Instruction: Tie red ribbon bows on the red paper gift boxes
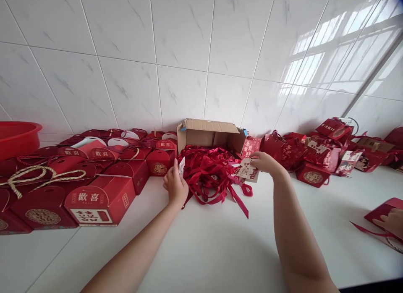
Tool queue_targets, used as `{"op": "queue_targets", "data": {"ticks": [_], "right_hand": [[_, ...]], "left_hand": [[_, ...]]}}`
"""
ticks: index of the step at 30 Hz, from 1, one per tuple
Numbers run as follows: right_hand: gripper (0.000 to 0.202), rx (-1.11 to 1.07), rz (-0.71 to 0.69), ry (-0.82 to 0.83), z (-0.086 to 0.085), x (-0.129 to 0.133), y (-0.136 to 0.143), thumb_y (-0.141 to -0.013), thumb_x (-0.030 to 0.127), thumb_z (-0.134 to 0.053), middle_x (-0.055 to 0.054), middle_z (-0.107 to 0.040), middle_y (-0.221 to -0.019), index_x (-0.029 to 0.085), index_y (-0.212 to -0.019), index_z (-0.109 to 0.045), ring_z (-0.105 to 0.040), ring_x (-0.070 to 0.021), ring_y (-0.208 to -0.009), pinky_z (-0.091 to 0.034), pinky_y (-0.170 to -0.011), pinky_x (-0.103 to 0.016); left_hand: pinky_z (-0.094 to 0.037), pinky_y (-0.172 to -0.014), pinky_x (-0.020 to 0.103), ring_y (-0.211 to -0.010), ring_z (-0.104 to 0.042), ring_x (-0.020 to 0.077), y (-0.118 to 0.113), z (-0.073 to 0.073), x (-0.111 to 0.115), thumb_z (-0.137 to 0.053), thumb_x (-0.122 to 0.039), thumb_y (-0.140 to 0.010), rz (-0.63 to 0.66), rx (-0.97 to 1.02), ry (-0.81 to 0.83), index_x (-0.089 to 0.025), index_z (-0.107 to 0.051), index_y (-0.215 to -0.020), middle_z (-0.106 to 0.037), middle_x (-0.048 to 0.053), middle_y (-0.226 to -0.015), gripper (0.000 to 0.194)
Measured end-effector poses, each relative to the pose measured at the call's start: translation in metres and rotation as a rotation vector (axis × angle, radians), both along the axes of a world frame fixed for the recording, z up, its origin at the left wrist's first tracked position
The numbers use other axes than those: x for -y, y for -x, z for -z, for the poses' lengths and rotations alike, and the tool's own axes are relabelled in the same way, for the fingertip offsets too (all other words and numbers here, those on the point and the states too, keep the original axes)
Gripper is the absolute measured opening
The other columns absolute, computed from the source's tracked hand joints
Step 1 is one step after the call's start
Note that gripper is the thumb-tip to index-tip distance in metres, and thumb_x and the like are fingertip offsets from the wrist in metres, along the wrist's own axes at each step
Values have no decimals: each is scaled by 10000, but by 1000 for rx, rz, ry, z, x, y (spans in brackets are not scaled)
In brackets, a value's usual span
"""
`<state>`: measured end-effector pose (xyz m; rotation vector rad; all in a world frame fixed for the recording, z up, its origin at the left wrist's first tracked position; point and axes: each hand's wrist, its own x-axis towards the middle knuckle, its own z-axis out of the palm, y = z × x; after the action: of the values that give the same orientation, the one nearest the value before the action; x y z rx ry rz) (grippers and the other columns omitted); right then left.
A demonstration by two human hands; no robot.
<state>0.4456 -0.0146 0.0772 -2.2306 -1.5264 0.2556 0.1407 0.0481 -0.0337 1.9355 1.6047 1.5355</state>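
Note:
A heap of dark red ribbons (214,171) spills out of an open cardboard box (198,137) onto the white tabletop. At the heap's left edge, my left hand (175,184) is closed round a small white printed card (181,166), seen nearly edge-on. My right hand (267,163), at the heap's right side, pinches printed paper tags (246,171) that overlap one another. The tags hang in front of the ribbons, their faces towards me. Part of my left fingers is turned away from view.
Rows of red gift boxes (100,200) stand on the left, near a red basin (19,137). More red boxes (313,174) and bags are piled at the right by the tiled wall (185,91). Another person's hand (390,221) holds a red box (385,207) at the right edge.

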Motion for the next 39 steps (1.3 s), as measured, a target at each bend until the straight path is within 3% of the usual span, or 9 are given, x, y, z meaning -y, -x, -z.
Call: {"op": "queue_targets", "data": {"ticks": [2, 4, 8, 12, 15, 20, 27, 34, 39], "right_hand": [[405, 27, 7, -22, 1, -3, 5, -791, 165, -540, -189, -668, -1094, 93, -1184, -608, -657, -260, -897, -510, -682, -318], [391, 65, -23, -64, 0, -6, 18, -820, 179, -526, -217, -627, -1174, 78, -1189, -601, -610, -303, -1028, -503, -770, -365], [291, 83, -309, -98, 0, -10, 61, -919, 225, -445, -63, -646, -1197, 212, -1129, -647, -595, -189, -1073, -476, -877, -267], [163, 98, -537, 66, 18, -21, 101, -911, 260, -552, -32, -676, -1052, 202, -1014, -665, -637, -147, -923, -520, -828, -287], [263, 167, -484, 146, 38, -30, 109, -921, 315, -551, -80, -610, -1150, 166, -1134, -588, -619, -190, -961, -534, -821, -390], [296, 280, -394, 152, 52, -35, 102, -919, 317, -553, -86, -583, -1198, 177, -1179, -564, -604, -206, -1009, -523, -847, -408], [316, 274, -475, 63, 60, -38, 120, -916, 320, -557, -91, -573, -1221, 171, -1194, -556, -594, -219, -1038, -511, -872, -433], [277, 52, -447, 30, 72, -43, 114, -916, 320, -557, -82, -591, -1187, 171, -1148, -580, -602, -206, -1012, -514, -859, -414], [253, -281, -387, -115, 61, -47, 102, -871, 396, -589, -76, -670, -938, 150, -884, -645, -623, -216, -923, -492, -837, -384]], "left_hand": [[-189, -995, 681, -1363, -199, 428, -1, -5, 7, -338, -73, -838, -10, -77, -45, -129, -195, -1488, -244, 235, -1503, 668], [-144, -1021, 671, -1398, -138, 406, -4, -8, 13, -338, -49, -830, 93, -202, -99, -156, -317, -1451, -196, 188, -1549, 630], [-216, -1090, 520, -1356, -337, 288, -16, -5, 22, -417, -120, -845, 484, -506, -183, -309, -598, -1227, -509, 27, -1412, 463], [-273, -1080, 494, -1221, -504, 256, -24, 1, 22, -436, -210, -880, 667, -669, -191, -266, -629, -1174, -659, 42, -1223, 356], [-289, -1053, 517, -1075, -592, 242, -23, 1, 20, -389, -234, -925, 667, -706, -184, -224, -670, -1057, -716, 60, -1069, 311], [-367, -971, 493, -899, -630, 223, -16, -3, 18, -451, -234, -906, 616, -712, -173, -198, -678, -871, -719, 47, -880, 233], [-409, -947, 448, -900, -615, 232, -15, -1, 16, -566, -171, -801, 534, -707, -159, -205, -674, -806, -673, 63, -932, 113], [-400, -932, 469, -893, -611, 234, -11, -2, 12, -528, -254, -853, 484, -701, -133, -207, -654, -740, -649, 57, -877, 175], [-405, -923, 461, -879, -610, 235, -7, -2, 8, -558, -179, -797, 467, -698, -131, -204, -635, -756, -644, 53, -870, 91]]}}
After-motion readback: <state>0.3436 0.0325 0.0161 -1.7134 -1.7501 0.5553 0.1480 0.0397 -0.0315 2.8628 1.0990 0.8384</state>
